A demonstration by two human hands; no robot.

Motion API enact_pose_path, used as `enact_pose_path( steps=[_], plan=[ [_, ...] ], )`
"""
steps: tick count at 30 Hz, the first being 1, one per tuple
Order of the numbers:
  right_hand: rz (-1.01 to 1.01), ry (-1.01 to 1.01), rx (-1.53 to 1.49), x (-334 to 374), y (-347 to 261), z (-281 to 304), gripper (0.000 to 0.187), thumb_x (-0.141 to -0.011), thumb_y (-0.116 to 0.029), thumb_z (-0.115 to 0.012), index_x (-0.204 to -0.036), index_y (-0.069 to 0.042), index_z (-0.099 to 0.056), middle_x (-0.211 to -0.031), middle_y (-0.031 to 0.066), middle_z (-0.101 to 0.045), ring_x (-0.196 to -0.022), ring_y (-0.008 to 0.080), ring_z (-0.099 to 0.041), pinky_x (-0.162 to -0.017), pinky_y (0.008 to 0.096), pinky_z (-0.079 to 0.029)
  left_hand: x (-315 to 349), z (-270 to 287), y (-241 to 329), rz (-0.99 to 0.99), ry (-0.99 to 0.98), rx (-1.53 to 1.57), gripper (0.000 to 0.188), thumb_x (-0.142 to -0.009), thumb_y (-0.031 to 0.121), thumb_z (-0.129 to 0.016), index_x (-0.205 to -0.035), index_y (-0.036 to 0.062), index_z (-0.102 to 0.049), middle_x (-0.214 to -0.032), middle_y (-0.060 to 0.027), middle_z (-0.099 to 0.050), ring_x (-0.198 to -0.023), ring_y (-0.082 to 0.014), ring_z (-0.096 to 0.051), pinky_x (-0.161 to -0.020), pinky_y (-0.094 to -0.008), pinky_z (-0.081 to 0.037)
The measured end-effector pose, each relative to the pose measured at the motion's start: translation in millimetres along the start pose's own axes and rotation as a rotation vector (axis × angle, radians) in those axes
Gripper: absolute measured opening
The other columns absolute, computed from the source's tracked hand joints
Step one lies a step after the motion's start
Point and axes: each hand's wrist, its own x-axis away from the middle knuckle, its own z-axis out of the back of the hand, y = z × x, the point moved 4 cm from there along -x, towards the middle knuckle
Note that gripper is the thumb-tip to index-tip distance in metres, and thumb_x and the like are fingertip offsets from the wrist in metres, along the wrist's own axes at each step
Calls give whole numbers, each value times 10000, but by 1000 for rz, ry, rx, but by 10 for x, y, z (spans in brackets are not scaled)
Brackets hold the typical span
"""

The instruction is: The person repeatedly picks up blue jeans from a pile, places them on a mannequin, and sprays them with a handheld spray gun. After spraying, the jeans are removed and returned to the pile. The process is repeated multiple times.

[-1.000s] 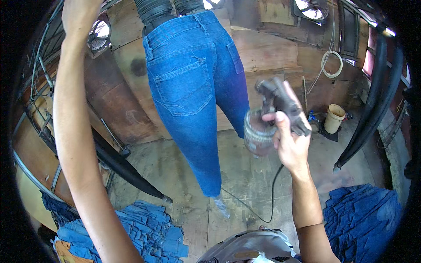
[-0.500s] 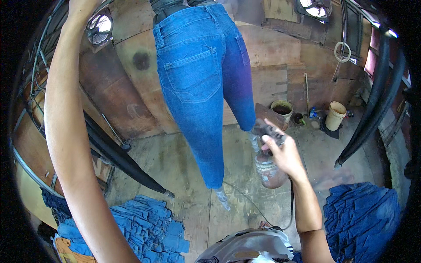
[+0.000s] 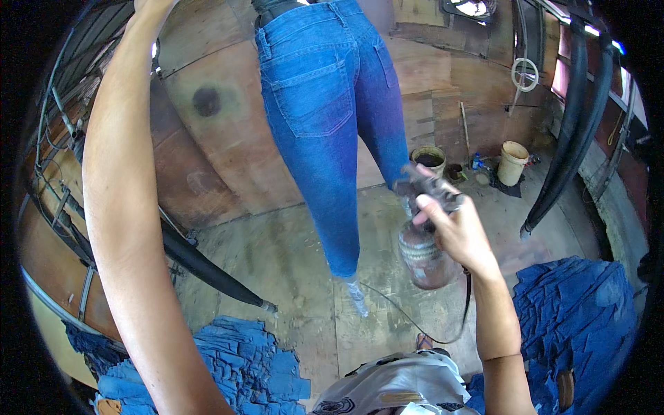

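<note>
A pair of blue jeans (image 3: 315,152) hangs upright in front of me, stretched over an inflated leg form whose clear plastic end (image 3: 356,299) shows below one hem. A purple tint lies over the thighs. My right hand (image 3: 460,232) is closed around a dark spray gun (image 3: 432,190), blurred by motion, beside the lower right leg. Under the gun hangs its cloudy paint cup (image 3: 423,259). My left arm reaches up past the jeans; only the base of my left hand (image 3: 153,5) shows at the top edge, its fingers out of view.
Denim piles lie on the floor at the left (image 3: 242,366) and right (image 3: 574,325). Black leg forms hang at the left (image 3: 207,270) and right (image 3: 577,131). Two buckets (image 3: 512,162) (image 3: 429,158) stand by the wooden wall. A thin hose (image 3: 401,315) trails below the gun.
The view has shifted, so the jeans sit slightly higher and farther right. My right hand and the spray gun appear a little farther right. Purple now shows more on the left thigh.
</note>
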Motion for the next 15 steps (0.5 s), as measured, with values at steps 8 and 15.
enact_pose_path(
  steps=[8, 15],
  plan=[
    [434, 127, -144, 358, -569, -245, 548, -1043, -221, -594, -1548, -90, -428, -867, 36, -681, -544, 28, -465, -504, 196, -383, -6, -30, -47, -7, 30, 55, 261, -753, 214, -844, -943, 47, -779, -922, -197, -743, -890, -350, -723, -824, -416, -561],
    [364, 156, -105, 343, -396, -464, 518, -1029, -211, -628, -1510, -76, -490, -890, 13, -659, -634, 42, -497, -613, 218, -438, -1, -25, -70, -39, 54, 67, 271, -756, 224, -844, -961, 57, -783, -940, -195, -745, -902, -354, -722, -836, -418, -562]
  ],
)
